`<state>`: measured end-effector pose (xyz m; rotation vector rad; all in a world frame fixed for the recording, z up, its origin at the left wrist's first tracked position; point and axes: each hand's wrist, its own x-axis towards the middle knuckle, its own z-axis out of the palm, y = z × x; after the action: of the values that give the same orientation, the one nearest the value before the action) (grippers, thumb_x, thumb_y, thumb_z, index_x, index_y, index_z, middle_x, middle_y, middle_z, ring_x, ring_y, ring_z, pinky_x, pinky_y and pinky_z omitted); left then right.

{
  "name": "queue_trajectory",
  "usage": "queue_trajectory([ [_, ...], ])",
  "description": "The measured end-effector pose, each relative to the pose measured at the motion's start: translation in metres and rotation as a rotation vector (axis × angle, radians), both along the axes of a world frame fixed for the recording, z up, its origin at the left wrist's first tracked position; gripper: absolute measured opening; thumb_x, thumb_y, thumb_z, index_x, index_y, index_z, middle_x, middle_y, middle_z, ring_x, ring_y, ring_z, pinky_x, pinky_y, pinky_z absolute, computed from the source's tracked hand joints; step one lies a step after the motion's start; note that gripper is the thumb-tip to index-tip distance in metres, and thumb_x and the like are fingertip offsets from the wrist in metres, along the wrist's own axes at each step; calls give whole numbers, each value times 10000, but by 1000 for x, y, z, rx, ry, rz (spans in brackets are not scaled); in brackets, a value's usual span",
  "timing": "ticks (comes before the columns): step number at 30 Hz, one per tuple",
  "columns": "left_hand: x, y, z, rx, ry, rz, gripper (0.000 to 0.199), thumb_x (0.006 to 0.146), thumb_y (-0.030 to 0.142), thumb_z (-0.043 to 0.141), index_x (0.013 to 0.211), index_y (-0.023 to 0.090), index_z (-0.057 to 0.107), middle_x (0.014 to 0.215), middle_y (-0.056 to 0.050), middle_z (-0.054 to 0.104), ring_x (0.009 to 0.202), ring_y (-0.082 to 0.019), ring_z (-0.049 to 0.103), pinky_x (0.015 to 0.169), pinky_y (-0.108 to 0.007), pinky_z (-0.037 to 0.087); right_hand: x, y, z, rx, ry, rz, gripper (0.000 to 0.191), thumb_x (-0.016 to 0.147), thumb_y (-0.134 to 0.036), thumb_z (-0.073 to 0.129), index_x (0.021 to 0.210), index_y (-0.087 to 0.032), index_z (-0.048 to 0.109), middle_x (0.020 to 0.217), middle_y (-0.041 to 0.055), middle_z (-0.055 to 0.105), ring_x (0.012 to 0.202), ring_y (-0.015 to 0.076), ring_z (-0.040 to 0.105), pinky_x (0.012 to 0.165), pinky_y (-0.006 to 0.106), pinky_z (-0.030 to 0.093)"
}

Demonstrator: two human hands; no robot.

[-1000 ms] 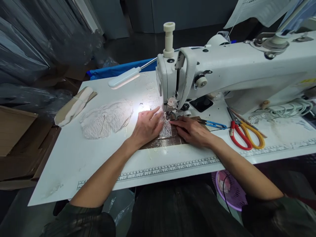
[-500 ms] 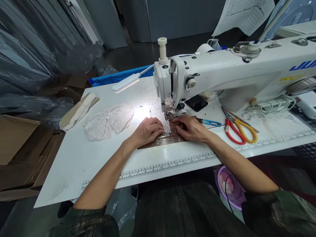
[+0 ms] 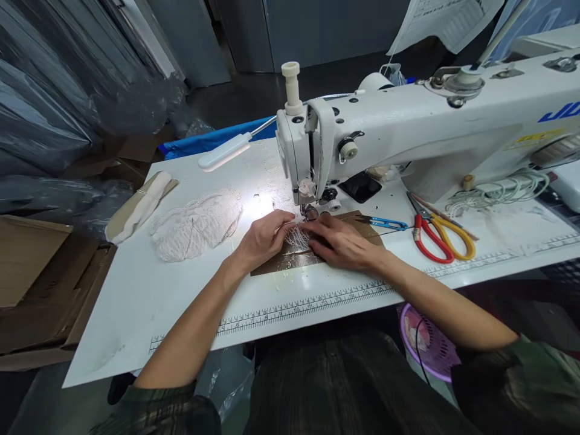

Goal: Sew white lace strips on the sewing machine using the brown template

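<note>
Right hand (image 3: 341, 240) has moved inward to left hand (image 3: 261, 238) — left pinching lace (image 3: 298, 237) at the sewing machine (image 3: 389, 121), right's grip unclear; apparently aligning — next calling for even feeding.

Lace strip (image 3: 298, 239) between left hand (image 3: 263, 237) and right hand (image 3: 342, 241), lace pile (image 3: 197, 225) left on table (image 3: 158, 290), scissors (image 3: 429, 219) right of snips (image 3: 388, 223)

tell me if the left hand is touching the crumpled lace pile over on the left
Apart: the head view plainly shows a strip of white tabletop between the left hand and the lace pile.
</note>
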<state>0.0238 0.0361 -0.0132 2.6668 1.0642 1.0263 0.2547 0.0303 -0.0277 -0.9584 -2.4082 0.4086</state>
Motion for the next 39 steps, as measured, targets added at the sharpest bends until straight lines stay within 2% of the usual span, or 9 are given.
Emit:
queue_trajectory([
  [5, -6, 0, -6, -129, 77, -116, 131, 1018, 182, 467, 1009, 150, 593, 1083, -105, 740, 1019, -190, 728, 930, -399, 613, 1, -4, 0, 62, -116, 112, 355, 930, -183, 475, 1216, -212, 683, 1048, 129, 577, 1005, 259, 535, 889, 437, 522],
  [7, -6, -2, -9, -102, 125, -117, 131, 1012, 164, 471, 1037, 145, 599, 1141, -113, 731, 1011, -190, 727, 1049, -494, 544, 3, -3, 1, 50, -108, 129, 317, 931, -188, 494, 1158, -222, 712, 1037, 119, 584, 1009, 253, 531, 891, 428, 518],
  [10, -5, -3, -11, -34, 210, -126, 146, 997, 136, 478, 1013, 146, 623, 1211, -127, 710, 1061, -205, 708, 1093, -553, 494, 7, -3, 2, 39, -94, 154, 265, 929, -207, 528, 1085, -232, 741, 1034, 107, 590, 1008, 247, 533, 896, 423, 505],
  [14, -3, -3, -8, 46, 271, -120, 179, 983, 129, 482, 933, 157, 652, 1204, -127, 712, 1091, -224, 687, 1022, -532, 540, 8, -3, 4, 19, -91, 187, 266, 913, -198, 555, 1079, -249, 756, 1020, 91, 591, 976, 232, 544, 874, 400, 492],
  [20, -1, -2, -7, 136, 269, -195, 200, 971, 113, 485, 902, 157, 668, 1019, -90, 755, 881, -187, 706, 774, -375, 608, 9, -2, 5, 11, -69, 202, 249, 898, -190, 570, 1038, -221, 774, 994, 99, 606, 944, 229, 568, 846, 392, 489],
  [27, 1, -4, -7, 146, 273, -184, 118, 973, 177, 540, 953, 158, 655, 963, -75, 744, 831, -178, 694, 715, -343, 590, 10, -1, 4, 7, -9, 209, 279, 881, -173, 559, 1037, -223, 785, 972, 91, 622, 936, 220, 571, 826, 377, 496],
  [31, 1, -5, -3, 160, 309, -177, 150, 963, 168, 541, 871, 173, 659, 949, -68, 736, 807, -170, 678, 697, -342, 558, 10, -1, 5, -17, -11, 200, 284, 873, -175, 563, 1029, -236, 792, 955, 83, 621, 922, 216, 567, 830, 379, 488],
  [35, 0, -4, 1, 168, 225, -134, 147, 940, 154, 566, 827, 172, 657, 948, -69, 744, 813, -172, 675, 682, -339, 544, 10, 0, 5, -43, -27, 190, 289, 882, -187, 561, 1050, -237, 790, 962, 84, 613, 927, 216, 561, 827, 374, 477],
  [39, 2, -3, -3, 161, 158, -175, 131, 941, 154, 581, 841, 159, 666, 905, -60, 746, 794, -160, 684, 671, -317, 550, 10, -1, 5, -65, -43, 190, 287, 887, -204, 560, 1059, -244, 786, 993, 89, 604, 960, 225, 553, 843, 380, 467],
])
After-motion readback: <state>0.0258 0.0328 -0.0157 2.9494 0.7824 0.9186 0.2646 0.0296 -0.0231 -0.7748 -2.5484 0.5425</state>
